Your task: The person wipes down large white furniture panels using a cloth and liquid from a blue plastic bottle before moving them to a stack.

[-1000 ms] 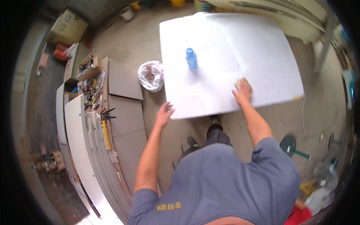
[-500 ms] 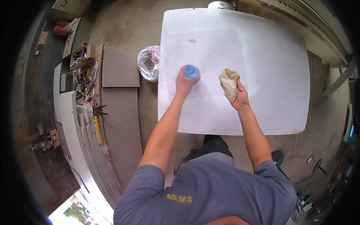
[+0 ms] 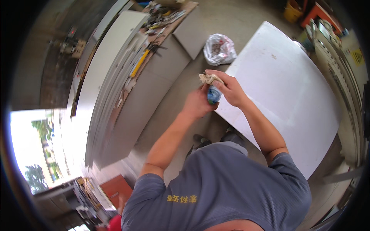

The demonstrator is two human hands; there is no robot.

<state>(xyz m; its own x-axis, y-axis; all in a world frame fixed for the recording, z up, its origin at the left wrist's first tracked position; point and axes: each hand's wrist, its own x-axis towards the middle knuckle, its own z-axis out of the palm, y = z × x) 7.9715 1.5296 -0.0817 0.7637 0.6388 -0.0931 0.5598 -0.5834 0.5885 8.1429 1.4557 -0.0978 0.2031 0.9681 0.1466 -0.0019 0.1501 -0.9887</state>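
Note:
My left hand (image 3: 198, 103) is wrapped round a clear bluish plastic bottle (image 3: 213, 94), held over the near left edge of the white board (image 3: 281, 81). A crumpled beige rag (image 3: 208, 79) sits at the far end of the bottle, pinched in my right hand (image 3: 230, 87). The two hands are close together, and the rag touches or nearly touches the bottle. Fingers and rag hide part of the bottle, so I cannot tell which of its ends faces up.
A white plastic bag (image 3: 219, 49) with bits inside stands on the floor beyond my hands. To the left, panels (image 3: 111, 73) are stacked on edge beside a bench of tools with a yellow caulking gun (image 3: 142, 61). A person in red (image 3: 115, 222) is at the lower left.
My view and body have turned left. Both hands have come together off the board's left edge, bringing the rag against or near the bottle, which were apart before.

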